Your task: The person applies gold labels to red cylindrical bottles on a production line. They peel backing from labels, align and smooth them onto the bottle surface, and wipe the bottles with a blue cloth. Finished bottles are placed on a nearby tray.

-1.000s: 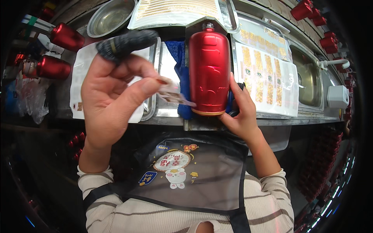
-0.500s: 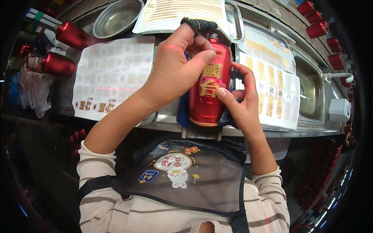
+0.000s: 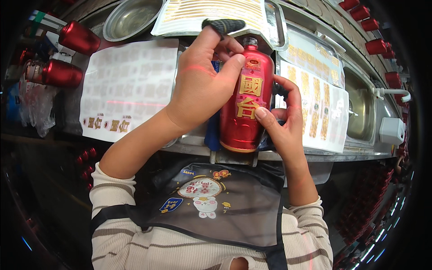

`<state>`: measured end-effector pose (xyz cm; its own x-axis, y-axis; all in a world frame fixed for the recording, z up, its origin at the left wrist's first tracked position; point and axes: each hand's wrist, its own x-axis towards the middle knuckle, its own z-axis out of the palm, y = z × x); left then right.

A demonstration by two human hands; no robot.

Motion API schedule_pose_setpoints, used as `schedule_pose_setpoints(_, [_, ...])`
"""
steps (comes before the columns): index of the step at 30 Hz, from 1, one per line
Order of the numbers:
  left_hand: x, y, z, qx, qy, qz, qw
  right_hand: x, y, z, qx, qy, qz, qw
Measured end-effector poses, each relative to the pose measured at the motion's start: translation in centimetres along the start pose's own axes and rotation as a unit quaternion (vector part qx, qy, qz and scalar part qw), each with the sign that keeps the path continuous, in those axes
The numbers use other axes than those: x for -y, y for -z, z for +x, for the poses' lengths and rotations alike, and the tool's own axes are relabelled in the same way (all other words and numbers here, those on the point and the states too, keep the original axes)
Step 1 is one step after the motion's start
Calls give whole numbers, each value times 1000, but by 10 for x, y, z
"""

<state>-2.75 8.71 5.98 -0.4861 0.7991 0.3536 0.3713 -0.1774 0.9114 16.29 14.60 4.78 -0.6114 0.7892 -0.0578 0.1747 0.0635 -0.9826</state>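
A glossy red bottle with large gold lettering and a small emblem leans back on a blue-covered support, its bare neck away from me. My right hand grips its right side, thumb on the front beside the lower gold character. At the upper left shoulder, my left hand is closed against the bottle, its thumb tip beside the emblem and its other fingers curled near the neck. A dark knitted finger cover sits on the left index finger. What lies under the left fingertips is hidden.
Left of the bottle lies a mostly used sticker sheet; to the right is a sheet with gold strips. A metal bowl, red bottles and a sink with a white tap surround the work spot.
My left thumb has slid off the small emblem toward the bottle's left edge, uncovering the emblem. The right hand keeps its hold on the bottle. The whole view has shifted slightly.
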Motion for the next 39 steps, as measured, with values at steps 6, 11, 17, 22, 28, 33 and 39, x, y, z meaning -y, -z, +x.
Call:
schedule_pose_setpoints(6, [7, -1, -48, 48, 190, -269, 943, 8, 8, -2, -15, 95, -130, 987])
schedule_pose_setpoints(11, [-4, -11, -68, 60, 188, -187, 962, 20, 14, 18, 38, 238, -334, 911])
schedule_pose_setpoints(17, [6, -12, -74, 73, 151, -116, 979, 26, 15, 17, 62, 204, -360, 908])
schedule_pose_setpoints(22, [5, -15, -71, 43, 136, -158, 977, 21, 14, 18, 46, 211, -340, 915])
schedule_pose_setpoints(28, [5, -16, -71, 44, 149, -163, 974, 22, 13, 19, 47, 194, -338, 920])
schedule_pose_setpoints(33, [-1, -13, -69, 58, 152, -178, 970, 21, 13, 19, 49, 214, -336, 916])
schedule_pose_setpoints(39, [-3, -13, -68, 63, 161, -175, 969, 16, 14, 22, 37, 235, -334, 912])
